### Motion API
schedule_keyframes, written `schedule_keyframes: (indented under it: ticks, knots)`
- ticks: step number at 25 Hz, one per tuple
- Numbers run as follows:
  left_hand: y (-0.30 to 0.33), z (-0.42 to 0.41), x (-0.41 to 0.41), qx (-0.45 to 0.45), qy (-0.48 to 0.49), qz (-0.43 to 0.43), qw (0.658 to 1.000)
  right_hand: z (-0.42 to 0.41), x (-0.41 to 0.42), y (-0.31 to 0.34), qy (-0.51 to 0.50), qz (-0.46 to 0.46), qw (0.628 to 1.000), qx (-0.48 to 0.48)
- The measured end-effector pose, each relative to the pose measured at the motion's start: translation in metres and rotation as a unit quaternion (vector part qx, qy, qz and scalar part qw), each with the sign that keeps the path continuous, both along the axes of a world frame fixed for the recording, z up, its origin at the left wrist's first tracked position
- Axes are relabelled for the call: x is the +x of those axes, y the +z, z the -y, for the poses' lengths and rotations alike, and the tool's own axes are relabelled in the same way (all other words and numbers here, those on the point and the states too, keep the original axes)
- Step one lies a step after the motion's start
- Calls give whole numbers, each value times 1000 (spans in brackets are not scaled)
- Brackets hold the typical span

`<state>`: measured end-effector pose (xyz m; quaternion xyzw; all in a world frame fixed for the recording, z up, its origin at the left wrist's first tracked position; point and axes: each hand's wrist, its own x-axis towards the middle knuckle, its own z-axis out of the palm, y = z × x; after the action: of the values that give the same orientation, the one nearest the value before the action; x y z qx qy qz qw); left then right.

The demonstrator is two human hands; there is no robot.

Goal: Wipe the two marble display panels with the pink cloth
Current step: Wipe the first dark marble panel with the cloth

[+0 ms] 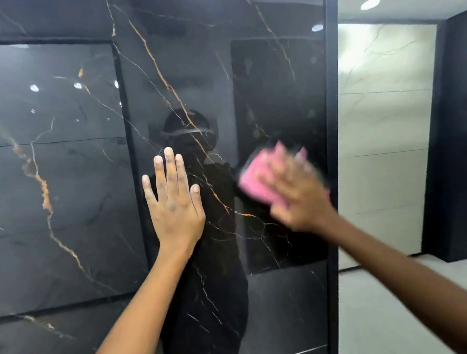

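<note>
- Both hands touch a tall, glossy black marble panel with gold and white veins.
- Left hand lies flat against it, fingers straight and together.
- Right hand, blurred, presses a folded pink cloth to the panel's right half.
- A second dark marble panel stands just left, behind a thin black frame like the one edging the right side.
- Pale cream marble wall and light floor lie beyond; ceiling lights reflect in the polish.
</note>
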<state>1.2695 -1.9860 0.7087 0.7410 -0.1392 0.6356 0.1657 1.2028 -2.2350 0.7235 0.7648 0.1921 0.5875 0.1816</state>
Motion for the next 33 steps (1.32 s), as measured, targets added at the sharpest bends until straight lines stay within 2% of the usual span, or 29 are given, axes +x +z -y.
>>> schedule_keyframes:
  ticks: [2, 3, 5, 7, 9, 10, 11, 12, 13, 15, 17, 19, 21, 23, 24, 25, 27, 29, 30, 31, 33]
  knots:
    - [1, 0, 0, 2, 4, 0, 1000, 16, -1, 71, -11, 31, 977, 209]
    - [1, 0, 0, 0, 5, -2, 1000, 19, -1, 81, -23, 52, 960, 273]
    - [0, 0, -2, -5, 1, -18, 1000, 13, 3, 39, -40, 71, 946, 313]
    - [0, -1, -5, -4, -4, -35, 999, -8, 0, -59, -53, 31, 956, 285]
    - [4, -3, -8, 4, -10, -38, 999, -28, -12, -157, -61, -55, 984, 160]
    - [5, -4, -10, 9, -18, -37, 999, -30, -20, -183, -67, -91, 991, 77]
    - [3, -7, -13, 1, -29, -38, 999, -25, -24, -184, -61, -103, 993, 15]
    - [-4, -10, -17, -25, -41, -48, 998, -19, -23, -164, -53, -87, 995, -4]
    - [-20, -14, -20, -65, -51, -70, 994, -15, -20, -130, -43, -48, 998, 23]
    - [-71, -29, -28, -127, -47, -119, 984, -14, -13, -39, -21, 18, 987, 159]
    - [-126, -47, -30, -133, -13, -151, 979, -30, -1, 13, 4, 48, 968, 246]
    - [-159, -65, -21, -87, 7, -152, 984, -61, 13, -19, 29, 44, 978, 201]
    - [-165, -75, -10, -51, 12, -138, 989, -86, 14, -102, 40, -21, 997, 59]
    - [-165, -76, -5, -31, 10, -121, 992, -78, -3, -174, 2, -104, 989, -104]
    - [-169, -77, -3, -25, 8, -113, 993, -62, -10, -182, -16, -126, 981, -143]
    - [-173, -77, -2, -23, 7, -105, 994, -47, -11, -172, -12, -120, 984, -134]
    - [-176, -77, 1, -22, 3, -92, 996, -33, -5, -113, 15, -54, 998, 27]
    - [-176, -76, 3, -22, 2, -82, 996, -53, 7, -35, 60, 39, 977, 203]
    - [-177, -76, 4, -21, 4, -76, 997, -79, 15, -15, 79, 58, 970, 224]
    - [-178, -77, 4, -20, 6, -70, 997, -104, 23, -14, 93, 68, 974, 193]
    - [-177, -78, 4, -15, -4, -73, 997, -137, 27, -67, 102, -9, 994, 39]
